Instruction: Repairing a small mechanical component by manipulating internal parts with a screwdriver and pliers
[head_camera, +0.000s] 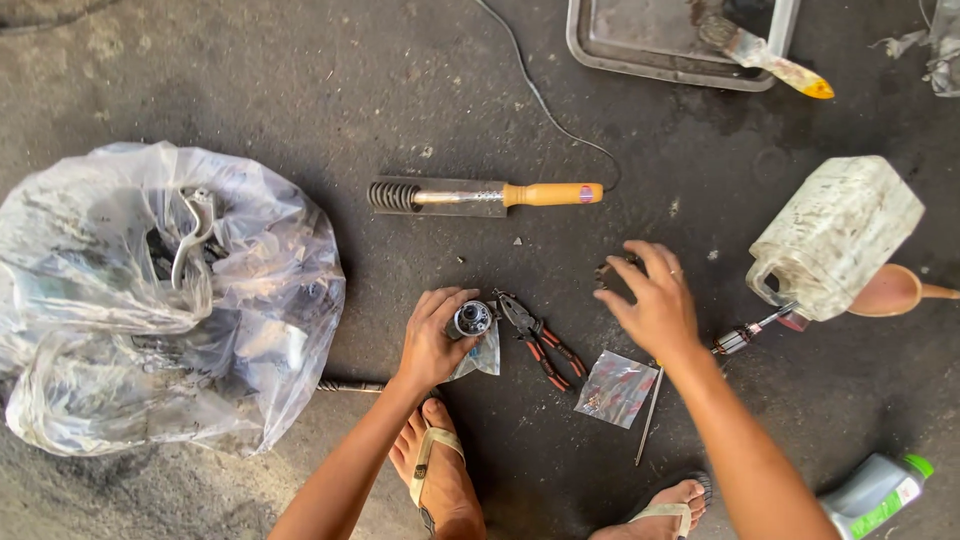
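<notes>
My left hand (432, 336) grips a small round metal part (472, 318) that sits in a clear plastic wrapper (484, 354) on the dark floor. My right hand (652, 298) hovers open, fingers spread, above a small dark ring-shaped piece (607, 269). Between the hands lie pliers with red-and-black handles (540, 342). A small clear bag of tiny parts (614, 388) and a thin metal rod (649, 412) lie just below my right wrist.
A big clear plastic bag of metal parts (160, 295) fills the left. A tool with an orange handle (487, 195) lies ahead. A metal tray (670, 40), a dirty white jug (835, 235), a funnel (893, 290), a grey bottle (874, 492) and my sandalled feet surround me.
</notes>
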